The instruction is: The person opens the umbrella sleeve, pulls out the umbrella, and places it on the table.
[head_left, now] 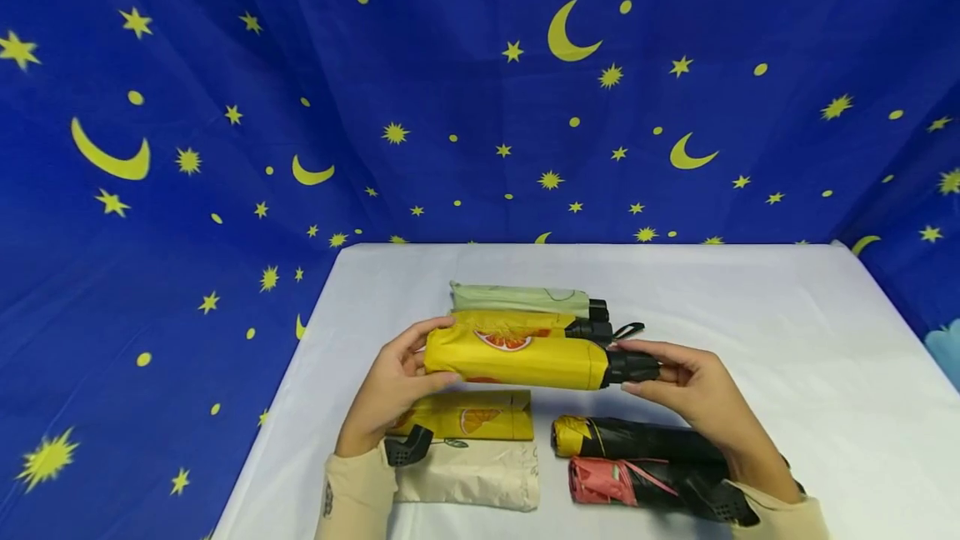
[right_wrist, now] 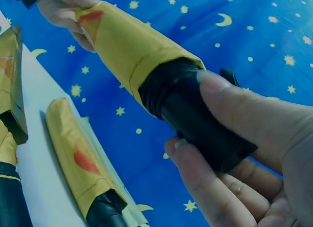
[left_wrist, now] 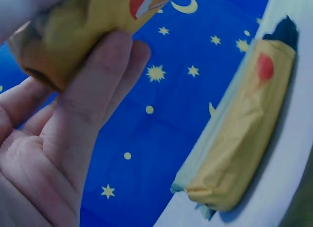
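A folded umbrella in a yellow sleeve (head_left: 525,362) printed with citrus slices is held level above the table, its black handle (right_wrist: 195,122) poking out on the right. My left hand (head_left: 393,382) grips the closed end of the sleeve between thumb and fingers. At the other end my right hand (head_left: 697,390) pinches the handle, thumb on one side and fingers on the other. Behind it lie another yellow-sleeved umbrella (left_wrist: 244,134) and a pale green-sleeved umbrella (head_left: 517,297), side by side with their dark handles to the right.
Near the front left lie a flat yellow sleeve (head_left: 495,417) and a beige sleeve (head_left: 472,473). To their right are a black umbrella with a yellow end (head_left: 630,438) and one with a pink end (head_left: 600,480). A blue star-patterned cloth (head_left: 480,90) hangs around the white table (head_left: 787,315).
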